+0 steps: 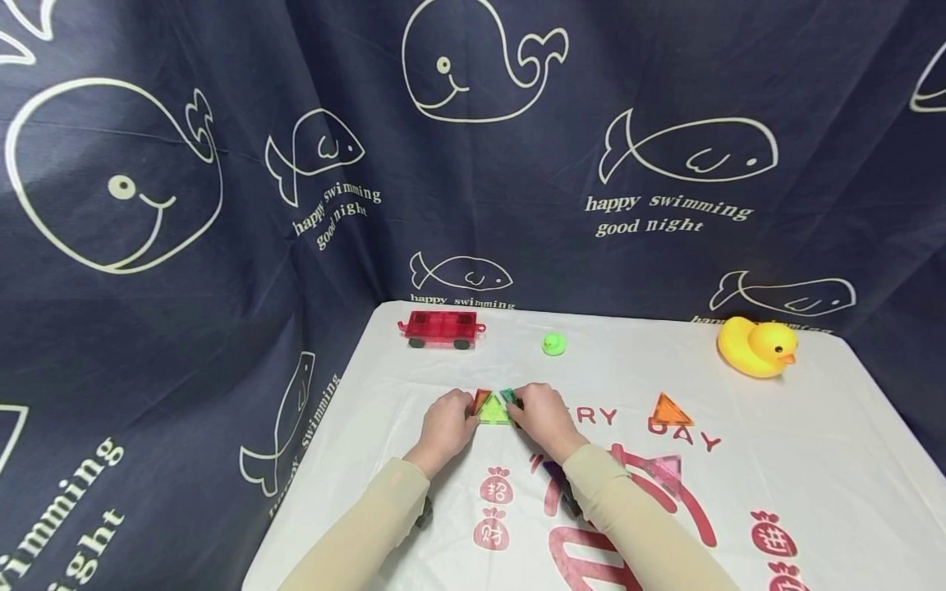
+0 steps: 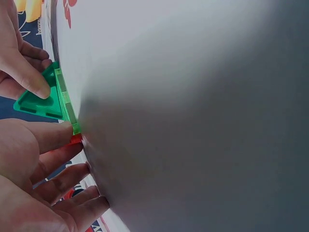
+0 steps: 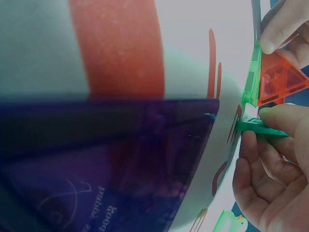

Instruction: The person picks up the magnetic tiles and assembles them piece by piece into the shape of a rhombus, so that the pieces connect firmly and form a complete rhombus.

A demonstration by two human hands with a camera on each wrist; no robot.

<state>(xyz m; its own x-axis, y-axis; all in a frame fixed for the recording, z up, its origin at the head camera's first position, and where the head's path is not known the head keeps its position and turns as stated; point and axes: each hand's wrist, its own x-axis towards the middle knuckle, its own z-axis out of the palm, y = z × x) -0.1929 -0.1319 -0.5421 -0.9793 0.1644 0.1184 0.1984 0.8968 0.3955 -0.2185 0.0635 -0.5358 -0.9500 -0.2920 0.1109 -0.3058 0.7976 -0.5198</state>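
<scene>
A light green triangular tile (image 1: 494, 411) lies near the middle of the white table, between both hands. My left hand (image 1: 446, 421) pinches a red-orange triangular tile (image 3: 281, 77) along the light green tile's left side, its thumb right at the light green corner. The left hand's other fingertips touch down around it. On the other side, my right hand (image 1: 548, 419) pinches a dark green triangular tile (image 2: 39, 103) between thumb and fingers. That tile stands tilted, with a small gap to the light green one in the right wrist view.
A red wheeled toy car base (image 1: 442, 327), a small green duck (image 1: 553, 344) and a big yellow duck (image 1: 755, 348) stand at the back. An orange triangle (image 1: 670, 410) and a pink triangle (image 1: 668, 473) lie right. A dark purple tile (image 3: 120, 164) is near the right forearm.
</scene>
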